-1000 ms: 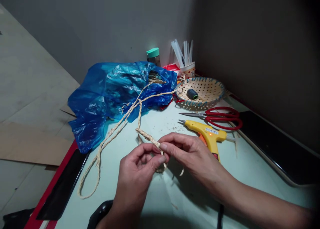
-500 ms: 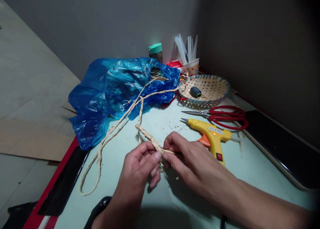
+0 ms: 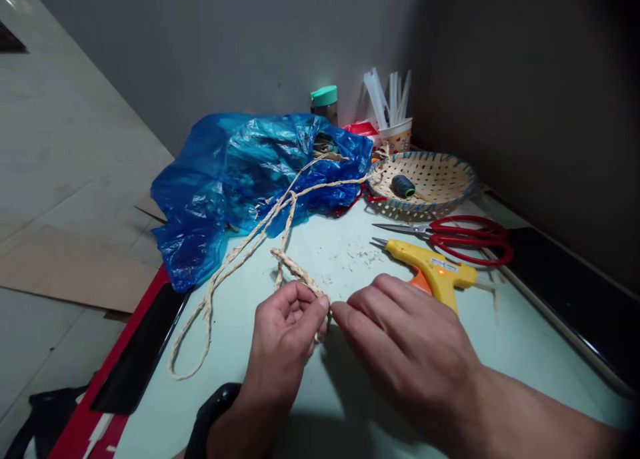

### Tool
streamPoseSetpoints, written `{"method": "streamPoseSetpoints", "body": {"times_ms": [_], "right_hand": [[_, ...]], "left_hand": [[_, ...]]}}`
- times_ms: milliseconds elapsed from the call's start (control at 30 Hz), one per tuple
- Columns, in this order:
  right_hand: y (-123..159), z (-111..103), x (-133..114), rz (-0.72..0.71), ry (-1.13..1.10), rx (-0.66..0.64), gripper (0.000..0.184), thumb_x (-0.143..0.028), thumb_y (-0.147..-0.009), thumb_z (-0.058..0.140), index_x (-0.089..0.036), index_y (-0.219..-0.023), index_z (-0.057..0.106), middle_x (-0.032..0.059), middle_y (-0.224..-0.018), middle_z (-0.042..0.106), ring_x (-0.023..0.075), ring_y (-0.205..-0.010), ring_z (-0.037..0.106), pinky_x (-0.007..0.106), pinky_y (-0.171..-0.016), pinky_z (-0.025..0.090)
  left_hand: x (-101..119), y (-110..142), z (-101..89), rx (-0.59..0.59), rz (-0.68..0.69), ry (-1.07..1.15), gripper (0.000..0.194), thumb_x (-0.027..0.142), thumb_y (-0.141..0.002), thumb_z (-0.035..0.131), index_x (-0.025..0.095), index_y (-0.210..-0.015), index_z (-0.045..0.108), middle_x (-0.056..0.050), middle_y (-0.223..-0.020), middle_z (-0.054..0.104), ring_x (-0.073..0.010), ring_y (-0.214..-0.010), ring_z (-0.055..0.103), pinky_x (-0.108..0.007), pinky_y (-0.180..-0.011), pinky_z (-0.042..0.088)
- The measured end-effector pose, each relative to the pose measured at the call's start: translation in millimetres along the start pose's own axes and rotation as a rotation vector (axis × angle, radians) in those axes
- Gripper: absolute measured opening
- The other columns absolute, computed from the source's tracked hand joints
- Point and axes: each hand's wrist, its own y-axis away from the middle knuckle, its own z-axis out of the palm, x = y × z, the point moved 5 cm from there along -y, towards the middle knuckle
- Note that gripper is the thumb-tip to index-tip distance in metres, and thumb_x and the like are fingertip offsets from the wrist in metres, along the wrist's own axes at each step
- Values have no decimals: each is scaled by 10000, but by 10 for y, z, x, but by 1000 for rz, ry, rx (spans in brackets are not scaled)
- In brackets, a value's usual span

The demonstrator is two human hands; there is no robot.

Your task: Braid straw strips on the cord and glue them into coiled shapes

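Observation:
A pale twisted straw cord [image 3: 296,269] runs from the blue bag down to my hands, with a thicker wrapped end between them. My left hand [image 3: 290,335] pinches that end between thumb and forefinger. Close against it, my right hand [image 3: 400,339] is closed with thumb and forefinger together at the cord's tip; the strand in its pinch is mostly hidden. A long loop of the same cord [image 3: 207,312] lies on the table to the left. Beyond my right hand lie a yellow glue gun [image 3: 435,265], its small light glowing orange, and red-handled scissors [image 3: 450,232].
A blue plastic bag [image 3: 240,172] fills the back left. Behind stand a bottle with a green lid [image 3: 325,99] and a paper cup [image 3: 397,135] of glue sticks. A woven basket [image 3: 445,179] holds a dark thread spool [image 3: 403,187]. A black panel [image 3: 565,299] lies right.
My right hand has turned over, its back now facing up, with its fingertips at the cord's end. My left hand keeps its pinch. The view has shifted slightly left.

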Motion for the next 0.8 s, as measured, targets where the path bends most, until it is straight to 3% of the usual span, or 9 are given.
{"method": "streamPoseSetpoints", "body": {"times_ms": [100, 267, 433, 567, 700, 800], "right_hand": [[-1, 3, -64, -46, 16, -5, 264, -51, -880, 501, -124, -698, 677, 89, -647, 626, 221, -606, 426, 352, -546, 286], [-3, -10, -94, -78, 2, 21, 216, -55, -847, 498, -114, -747, 680, 124, -734, 683, 242, -638, 491, 357, -563, 354], [4, -11, -92, -96, 31, 18, 169, -48, -830, 518, -103, -778, 669, 126, -766, 693, 252, -668, 549, 367, -575, 386], [-19, -27, 34, 111, -204, -67, 170, -109, -896, 515, -140, -771, 626, 60, -712, 647, 196, -652, 566, 336, -605, 420], [-44, -54, 212, 370, -378, -125, 90, -163, -934, 525, -174, -949, 612, 32, -832, 654, 169, -772, 602, 297, -679, 435], [-14, 39, 312, 566, -453, -305, 69, -267, -919, 601, -216, -965, 597, 2, -825, 646, 170, -756, 584, 287, -650, 414]], "left_hand": [[-66, -36, 8, -33, -34, 59, 264, 283, -807, 689, 168, -656, 505, 89, -477, 394, -35, -434, 275, -171, -424, 188], [-135, -51, 59, -222, -143, 247, 219, 295, -843, 676, 165, -715, 554, 77, -505, 406, -40, -447, 243, -171, -421, 128], [-92, -27, 57, -291, -178, 348, 230, 302, -844, 692, 156, -705, 582, 61, -578, 404, -52, -509, 305, -167, -458, 219], [-47, -56, 24, -248, -116, 257, 205, 279, -846, 690, 152, -729, 580, 55, -615, 430, -49, -518, 296, -173, -469, 218], [-23, -48, 12, -223, -65, 107, 254, 324, -857, 666, 155, -704, 555, 69, -583, 400, -52, -497, 251, -189, -447, 179], [23, 1, 13, -157, -4, -64, 272, 349, -853, 647, 174, -675, 540, 77, -546, 377, -68, -498, 277, -191, -456, 232]]}}
